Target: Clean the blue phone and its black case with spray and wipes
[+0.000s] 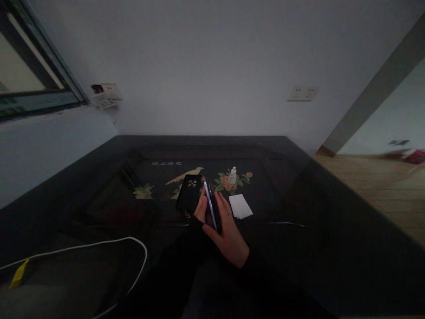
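A smartphone [211,204] stands nearly edge-on between my two hands above the dark table. On its left side, my left hand [201,208] is closed around it, partly hidden by the phone. My right hand [230,237] presses against the other side, with fingers along the back and the thumb near the lower end. Just left of the hands lies a black phone case [189,193] with several camera holes and a small ring at its lower corner. Some white paper sheets [241,206] lie to the right. Behind them stands a small white dropper bottle [232,177].
The glossy black table [282,177] bears a painted bird and flowers and meets the wall at the back. A white cable [99,243] with a yellow tag [20,272] loops at the front left. Wall sockets [303,93] and a window [29,57] are beyond.
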`<control>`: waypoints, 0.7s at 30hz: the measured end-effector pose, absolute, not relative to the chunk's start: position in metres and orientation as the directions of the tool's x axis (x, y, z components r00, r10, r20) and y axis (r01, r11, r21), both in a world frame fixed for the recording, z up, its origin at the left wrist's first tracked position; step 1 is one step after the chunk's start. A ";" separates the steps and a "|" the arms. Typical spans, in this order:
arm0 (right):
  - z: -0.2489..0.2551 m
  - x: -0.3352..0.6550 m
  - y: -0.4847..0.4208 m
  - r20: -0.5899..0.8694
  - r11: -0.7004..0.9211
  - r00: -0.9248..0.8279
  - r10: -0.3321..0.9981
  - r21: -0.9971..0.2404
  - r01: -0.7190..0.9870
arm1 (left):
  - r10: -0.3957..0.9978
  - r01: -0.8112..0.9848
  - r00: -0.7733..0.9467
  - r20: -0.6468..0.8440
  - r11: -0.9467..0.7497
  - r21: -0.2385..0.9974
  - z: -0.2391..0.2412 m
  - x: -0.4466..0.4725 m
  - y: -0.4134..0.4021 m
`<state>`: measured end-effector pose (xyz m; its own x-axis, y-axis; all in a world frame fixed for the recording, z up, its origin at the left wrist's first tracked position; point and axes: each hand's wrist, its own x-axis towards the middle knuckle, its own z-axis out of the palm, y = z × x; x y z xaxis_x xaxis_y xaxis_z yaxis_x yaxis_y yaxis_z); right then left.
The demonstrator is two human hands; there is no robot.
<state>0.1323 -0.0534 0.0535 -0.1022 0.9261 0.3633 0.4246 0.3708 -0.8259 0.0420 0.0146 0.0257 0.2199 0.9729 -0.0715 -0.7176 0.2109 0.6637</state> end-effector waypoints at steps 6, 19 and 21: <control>0.041 0.152 -0.035 0.343 0.295 0.059 0.937 -0.872 0.391 | 0.954 -0.678 0.212 -0.212 0.300 0.671 0.039 0.043 0.013; 0.042 0.179 -0.018 0.010 0.037 0.104 0.995 -0.963 -0.266 | 0.945 -0.567 0.319 0.069 0.132 0.813 0.064 0.027 0.013; 0.046 0.177 -0.020 -0.032 -0.011 0.052 0.998 -0.930 -0.367 | 0.971 -0.467 0.188 0.149 -0.046 0.883 0.058 0.015 0.030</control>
